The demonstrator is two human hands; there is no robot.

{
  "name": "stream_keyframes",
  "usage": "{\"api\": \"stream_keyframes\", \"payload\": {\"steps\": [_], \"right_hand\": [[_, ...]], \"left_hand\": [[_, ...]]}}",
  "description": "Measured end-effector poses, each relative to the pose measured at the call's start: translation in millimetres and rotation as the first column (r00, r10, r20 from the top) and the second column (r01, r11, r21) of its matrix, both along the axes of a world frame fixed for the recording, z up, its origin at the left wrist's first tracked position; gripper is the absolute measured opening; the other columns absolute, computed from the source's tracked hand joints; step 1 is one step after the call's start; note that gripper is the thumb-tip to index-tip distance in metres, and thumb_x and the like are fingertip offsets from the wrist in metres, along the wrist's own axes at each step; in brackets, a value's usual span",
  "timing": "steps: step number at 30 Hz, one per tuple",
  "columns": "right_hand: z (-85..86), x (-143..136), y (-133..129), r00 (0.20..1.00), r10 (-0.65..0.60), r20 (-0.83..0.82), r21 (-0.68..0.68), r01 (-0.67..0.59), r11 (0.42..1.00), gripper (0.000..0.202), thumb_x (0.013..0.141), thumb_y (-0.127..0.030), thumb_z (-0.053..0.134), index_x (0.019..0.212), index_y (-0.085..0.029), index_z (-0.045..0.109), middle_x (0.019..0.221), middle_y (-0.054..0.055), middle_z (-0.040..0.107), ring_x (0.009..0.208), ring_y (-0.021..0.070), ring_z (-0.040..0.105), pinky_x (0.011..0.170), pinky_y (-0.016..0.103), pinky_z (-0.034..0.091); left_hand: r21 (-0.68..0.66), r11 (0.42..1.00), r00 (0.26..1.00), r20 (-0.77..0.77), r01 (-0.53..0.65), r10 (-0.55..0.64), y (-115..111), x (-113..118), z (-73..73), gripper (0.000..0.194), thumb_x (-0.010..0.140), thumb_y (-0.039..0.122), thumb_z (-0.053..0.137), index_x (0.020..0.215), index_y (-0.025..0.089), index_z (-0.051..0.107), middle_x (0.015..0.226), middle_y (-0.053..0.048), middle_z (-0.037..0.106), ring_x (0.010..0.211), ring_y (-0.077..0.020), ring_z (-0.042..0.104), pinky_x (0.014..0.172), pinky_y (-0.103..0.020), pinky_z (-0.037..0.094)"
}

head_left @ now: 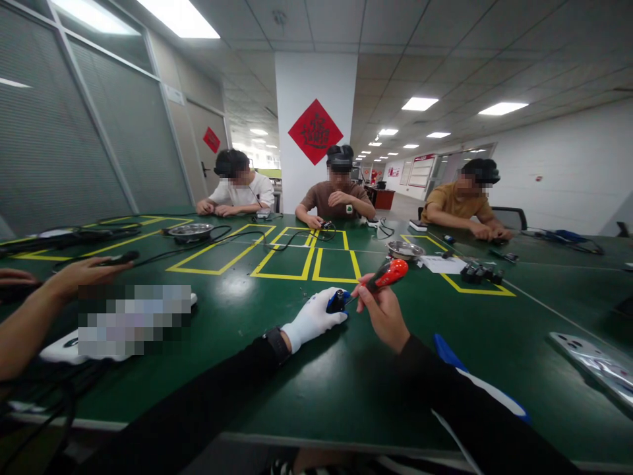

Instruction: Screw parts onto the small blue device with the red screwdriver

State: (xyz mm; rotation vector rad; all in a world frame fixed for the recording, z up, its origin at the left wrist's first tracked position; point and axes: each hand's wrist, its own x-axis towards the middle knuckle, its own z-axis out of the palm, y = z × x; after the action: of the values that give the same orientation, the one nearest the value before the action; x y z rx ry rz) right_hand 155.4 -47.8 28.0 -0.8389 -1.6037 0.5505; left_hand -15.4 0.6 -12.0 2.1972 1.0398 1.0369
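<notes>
— Right hand [383, 315] wrapped tight round the red screwdriver [388, 274], tip down on the small blue part [338, 301].
— And the gloved left hand [316, 321]?
— Closed on that same blue part, pinned to the green table [297, 382], centre front.

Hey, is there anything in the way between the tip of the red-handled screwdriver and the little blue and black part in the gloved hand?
Nothing visible. The right hand holds the screwdriver with its shaft running straight down to the small part pinched in the gloved left hand. The green table beside them shows nothing between the two.
</notes>
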Motion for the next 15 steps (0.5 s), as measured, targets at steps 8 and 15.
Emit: {"api": "stream_keyframes", "payload": {"steps": [8,15], "right_hand": [[-2.0,-0.1,1.3,1.000,0.001,-0.020,0.010,-0.001,1.000,0.020,0.091,-0.034,0.048,0.105,-0.019,0.050,0.082,0.001,0.063,0.057,0.0115,0.056,0.060,0.028,0.046],[-0.2,0.2,-1.0,1.000,-0.007,0.012,0.012,0.007,1.000,0.021,0.090,-0.034,0.048,0.104,-0.019,0.051,0.080,0.002,0.064,0.057,0.0121,0.056,0.061,0.029,0.047]], "left_hand": [[0.010,1.000,1.000,0.006,-0.014,0.014,-1.4,1.1,2.1,0.049,0.070,0.030,0.067,0.116,0.021,0.056,0.111,-0.005,0.063,0.102,-0.0230,0.059,0.091,-0.035,0.046],[-0.012,1.000,1.000,-0.006,0.000,0.000,-7.0,1.6,9.4,0.047,0.070,0.030,0.066,0.115,0.020,0.057,0.109,-0.005,0.064,0.100,-0.0232,0.060,0.090,-0.035,0.047]]}}
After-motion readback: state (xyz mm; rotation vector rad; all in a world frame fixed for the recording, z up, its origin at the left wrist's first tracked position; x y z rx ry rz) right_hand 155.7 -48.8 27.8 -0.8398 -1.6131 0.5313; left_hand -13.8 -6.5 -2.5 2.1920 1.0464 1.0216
